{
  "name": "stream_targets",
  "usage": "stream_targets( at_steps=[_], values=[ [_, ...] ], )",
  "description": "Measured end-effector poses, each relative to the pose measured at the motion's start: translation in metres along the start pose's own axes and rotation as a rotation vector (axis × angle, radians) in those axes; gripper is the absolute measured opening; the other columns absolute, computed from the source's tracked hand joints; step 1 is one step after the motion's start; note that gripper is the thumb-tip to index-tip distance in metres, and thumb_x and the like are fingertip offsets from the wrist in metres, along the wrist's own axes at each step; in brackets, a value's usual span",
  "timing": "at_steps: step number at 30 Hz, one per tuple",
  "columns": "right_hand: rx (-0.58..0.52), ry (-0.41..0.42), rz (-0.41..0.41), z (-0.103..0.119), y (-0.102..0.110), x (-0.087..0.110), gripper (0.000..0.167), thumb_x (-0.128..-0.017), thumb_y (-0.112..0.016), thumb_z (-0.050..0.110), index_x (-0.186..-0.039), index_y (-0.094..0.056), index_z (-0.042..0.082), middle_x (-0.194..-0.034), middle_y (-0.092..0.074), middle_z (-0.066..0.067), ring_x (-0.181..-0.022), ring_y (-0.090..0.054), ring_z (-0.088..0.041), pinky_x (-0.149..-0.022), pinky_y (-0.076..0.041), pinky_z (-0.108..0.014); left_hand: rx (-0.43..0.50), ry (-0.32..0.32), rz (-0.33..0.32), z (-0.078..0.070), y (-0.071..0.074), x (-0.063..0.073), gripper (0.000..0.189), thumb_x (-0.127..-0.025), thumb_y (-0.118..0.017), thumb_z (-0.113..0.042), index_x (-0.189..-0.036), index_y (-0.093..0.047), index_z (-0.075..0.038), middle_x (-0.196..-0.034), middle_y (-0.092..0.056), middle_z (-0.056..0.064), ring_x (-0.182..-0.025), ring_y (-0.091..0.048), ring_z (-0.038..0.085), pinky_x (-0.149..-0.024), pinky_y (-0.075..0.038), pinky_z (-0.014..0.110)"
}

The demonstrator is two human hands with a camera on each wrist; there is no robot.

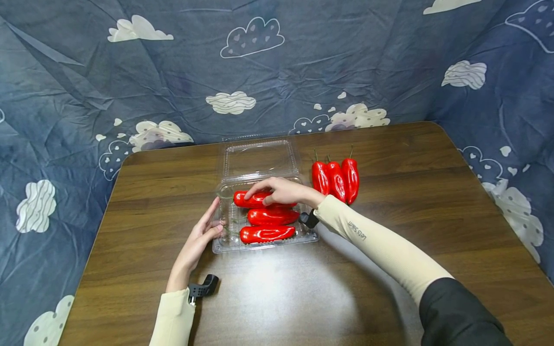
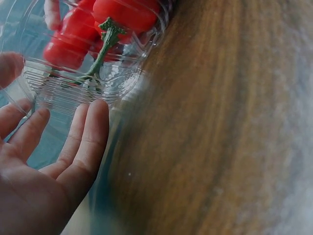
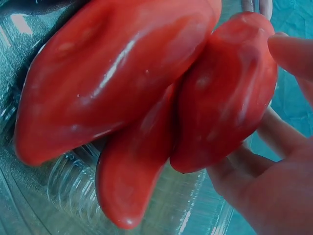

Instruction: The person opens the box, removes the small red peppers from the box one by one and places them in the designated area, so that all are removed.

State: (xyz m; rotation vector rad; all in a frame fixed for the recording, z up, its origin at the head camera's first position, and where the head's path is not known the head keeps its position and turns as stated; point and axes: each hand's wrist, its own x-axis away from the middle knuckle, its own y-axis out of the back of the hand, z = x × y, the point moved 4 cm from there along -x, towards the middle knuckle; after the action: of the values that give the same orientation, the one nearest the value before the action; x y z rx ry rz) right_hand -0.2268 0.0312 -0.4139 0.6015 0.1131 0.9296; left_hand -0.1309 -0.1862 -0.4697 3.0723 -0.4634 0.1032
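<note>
A clear plastic clamshell box (image 1: 222, 245) lies on the table with its lid folded back. Inside it, three red peppers lie side by side: a near one (image 1: 267, 234), a middle one (image 1: 272, 216) and a far one (image 1: 241, 199). My right hand (image 1: 283, 190) reaches over the box and holds the far pepper, thumb on one side and fingers on the other, as the right wrist view shows around that pepper (image 3: 225, 93). My left hand (image 1: 198, 241) rests at the box's left end, its fairly straight fingers (image 2: 95, 129) against the ribbed wall beside a green stem (image 2: 102, 51).
To the right of the box, three more red peppers (image 1: 335, 180) lie in a row on the brown wooden table (image 1: 143, 211), stems pointing away. The transparent lid (image 1: 259, 156) lies toward the back edge. Behind hangs a blue cloth (image 1: 182, 81) with cloud prints.
</note>
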Motion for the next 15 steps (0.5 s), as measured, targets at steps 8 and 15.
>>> stream_targets(
  at_steps=[8,15],
  values=[
    [-0.017,-0.009,-0.046,-0.0001,0.0040,0.0013,0.044,-0.080,-0.058,-0.009,-0.117,-0.069,0.012,-0.125,-0.061,-0.003,-0.110,-0.054,-0.020,-0.095,-0.043,-0.033,0.006,-0.015,0.004,-0.0002,0.0000,-0.0009,0.066,-0.097,-0.045,0.001,-0.154,-0.017,-0.013,-0.159,-0.012,0.004,-0.119,-0.043,0.032,-0.090,-0.047,0.026],
    [-0.040,-0.013,-0.071,-0.0010,0.0047,0.0018,0.043,-0.080,-0.057,-0.010,-0.115,-0.068,0.010,-0.125,-0.061,-0.006,-0.112,-0.055,-0.024,-0.096,-0.043,-0.034,0.015,-0.023,0.005,0.0008,0.0004,-0.0005,0.066,-0.096,-0.047,0.000,-0.154,-0.017,-0.012,-0.159,-0.013,0.005,-0.118,-0.044,0.030,-0.090,-0.047,0.026]
  ],
)
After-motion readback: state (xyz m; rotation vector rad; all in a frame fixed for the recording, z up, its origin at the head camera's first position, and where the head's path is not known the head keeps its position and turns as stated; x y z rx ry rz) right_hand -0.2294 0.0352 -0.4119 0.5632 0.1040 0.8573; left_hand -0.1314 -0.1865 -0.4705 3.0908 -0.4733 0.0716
